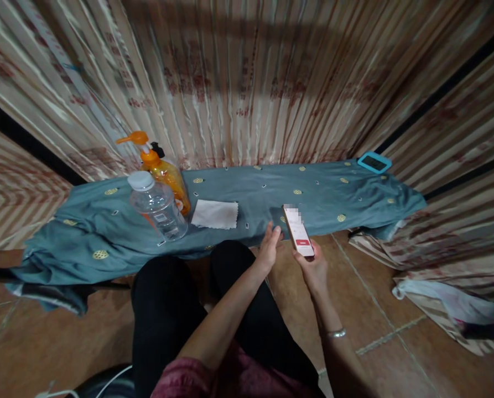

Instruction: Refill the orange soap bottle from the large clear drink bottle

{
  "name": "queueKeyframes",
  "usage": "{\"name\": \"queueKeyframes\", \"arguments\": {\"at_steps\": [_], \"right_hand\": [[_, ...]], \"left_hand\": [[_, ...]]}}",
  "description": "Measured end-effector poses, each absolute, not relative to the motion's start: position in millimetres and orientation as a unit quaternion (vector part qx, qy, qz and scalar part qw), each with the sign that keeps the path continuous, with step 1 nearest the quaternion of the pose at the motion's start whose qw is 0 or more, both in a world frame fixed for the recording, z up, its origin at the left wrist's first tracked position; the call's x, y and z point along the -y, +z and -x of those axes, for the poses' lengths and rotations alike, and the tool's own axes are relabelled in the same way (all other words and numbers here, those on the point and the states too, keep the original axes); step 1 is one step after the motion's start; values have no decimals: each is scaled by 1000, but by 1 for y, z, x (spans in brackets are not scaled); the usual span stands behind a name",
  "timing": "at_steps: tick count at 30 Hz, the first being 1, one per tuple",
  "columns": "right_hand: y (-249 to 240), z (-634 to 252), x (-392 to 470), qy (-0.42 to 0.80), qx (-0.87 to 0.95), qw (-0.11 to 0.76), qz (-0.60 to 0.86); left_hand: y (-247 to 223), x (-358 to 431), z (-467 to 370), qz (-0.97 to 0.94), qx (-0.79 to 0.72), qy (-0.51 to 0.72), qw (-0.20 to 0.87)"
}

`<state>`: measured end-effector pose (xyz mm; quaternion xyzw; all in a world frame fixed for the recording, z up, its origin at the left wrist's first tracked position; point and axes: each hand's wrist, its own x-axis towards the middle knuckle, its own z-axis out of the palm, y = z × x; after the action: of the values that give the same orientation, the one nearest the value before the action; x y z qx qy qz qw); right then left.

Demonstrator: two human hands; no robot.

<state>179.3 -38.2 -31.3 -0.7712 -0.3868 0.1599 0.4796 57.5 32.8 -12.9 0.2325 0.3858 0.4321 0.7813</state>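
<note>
A floral striped curtain (230,72) is hanging behind a table (271,188) that is carrying a teal, pineapple-print cover. On the table's left part, an orange pump bottle (170,174) is standing just behind a clear plastic bottle (157,213) with a white cap.

The person's right hand (315,271) is holding a smartphone (299,235) by its lower end, the fingers closing around it and the thumb lying at the near corner. The left hand (269,247) is hovering to the left of the phone, its fingers parting loosely and holding nothing. The phone is lying to the right of these left fingertips across a narrow gap, neither touching; the right hand is the nearer one, already being in contact.

The phone's long axis is running away from the person and leaning leftward, its lit screen facing up. Its far end is showing against the table's near edge; whether it is resting there, I cannot tell.

A folded white cloth (216,214) is lying beside the clear bottle. A blue-framed digital clock (374,162) is resting at the table's far right corner, and a silver bracelet (337,333) is circling the right wrist.
</note>
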Motion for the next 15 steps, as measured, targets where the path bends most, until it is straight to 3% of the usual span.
{"name": "queueKeyframes", "arguments": {"at_steps": [15], "right_hand": [[-28,-322,-72,82,295,304,902]], "left_hand": [[-12,-37,-16,-292,-386,442,755]]}}
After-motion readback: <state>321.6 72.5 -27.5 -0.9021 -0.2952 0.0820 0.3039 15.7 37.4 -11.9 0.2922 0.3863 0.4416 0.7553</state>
